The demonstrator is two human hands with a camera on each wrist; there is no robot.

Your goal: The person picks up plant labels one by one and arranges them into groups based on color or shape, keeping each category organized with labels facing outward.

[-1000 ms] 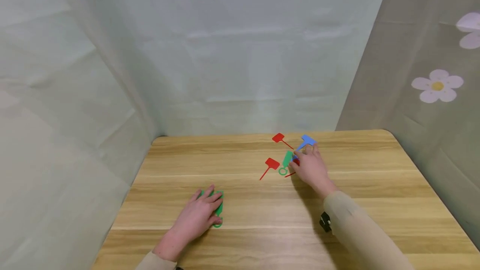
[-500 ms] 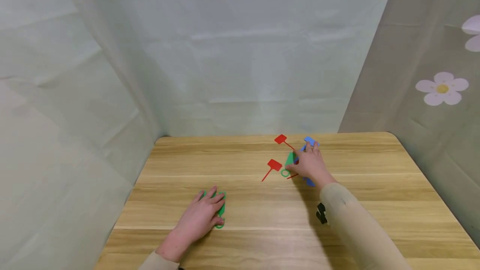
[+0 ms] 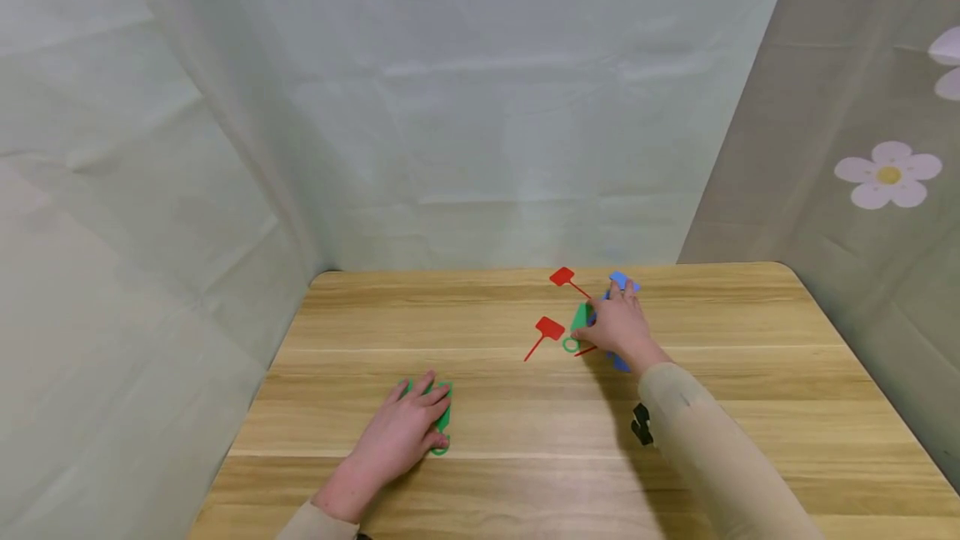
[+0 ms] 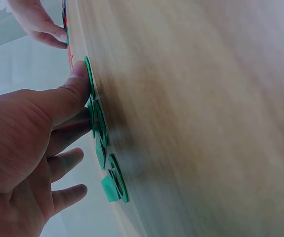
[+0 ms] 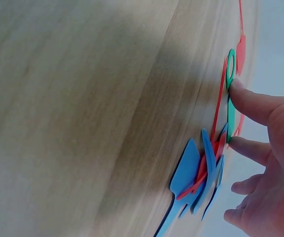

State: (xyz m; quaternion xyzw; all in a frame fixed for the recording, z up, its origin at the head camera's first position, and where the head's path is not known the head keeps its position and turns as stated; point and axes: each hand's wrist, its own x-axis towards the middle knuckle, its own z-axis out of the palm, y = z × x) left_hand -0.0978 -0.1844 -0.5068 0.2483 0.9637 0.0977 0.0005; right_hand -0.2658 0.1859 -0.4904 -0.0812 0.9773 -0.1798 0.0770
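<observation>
My left hand (image 3: 397, 436) rests with spread fingers over several flat green plastic tags (image 3: 444, 417) at the front left of the table. Its thumb lies at the ring end of one, as the left wrist view shows, and its palm hides part of the group. Farther right, my right hand (image 3: 622, 332) holds a green tag with a ring end (image 5: 231, 111) between thumb and index fingertip, the thumb near the ring and the index at the other end. Blue tags (image 5: 186, 170) and a red tag (image 5: 218, 145) lie overlapping beneath that hand, partly hidden.
Two red tags with thin stems lie left of the right hand, one (image 3: 550, 328) nearer and one (image 3: 562, 276) close to the back edge. Pale cloth (image 3: 465, 107) hangs behind the wooden table (image 3: 510, 490). A black device (image 3: 641, 425) shows at the right wrist.
My right hand has shifted slightly toward the green tag, its thumb and index coming onto it. A blue piece has come into view below the hand. The left hand stays in place.
</observation>
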